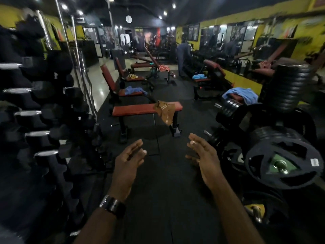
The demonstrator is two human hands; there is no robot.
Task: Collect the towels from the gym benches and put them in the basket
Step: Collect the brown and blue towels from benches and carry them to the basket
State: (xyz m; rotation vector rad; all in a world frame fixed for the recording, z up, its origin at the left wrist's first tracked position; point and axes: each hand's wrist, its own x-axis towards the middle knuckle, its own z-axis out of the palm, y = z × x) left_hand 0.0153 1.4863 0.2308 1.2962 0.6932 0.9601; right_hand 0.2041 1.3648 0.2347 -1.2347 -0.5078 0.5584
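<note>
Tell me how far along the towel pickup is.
Done: nothing that shows; no basket is in view. In hand: nothing; the left hand and right hand are open and empty. Left: the brown towel on the nearest bench, the blue towel behind it, the yellow cloth, the orange towel, and on the right the near blue towel and far blue towel.

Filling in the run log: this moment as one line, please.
left hand: open, empty | right hand: open, empty | nearest: brown towel draped on flat bench | basket: not in view

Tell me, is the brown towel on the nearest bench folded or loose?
Loose: the brown towel lies crumpled on the bench, one end hanging over its front edge.
</note>
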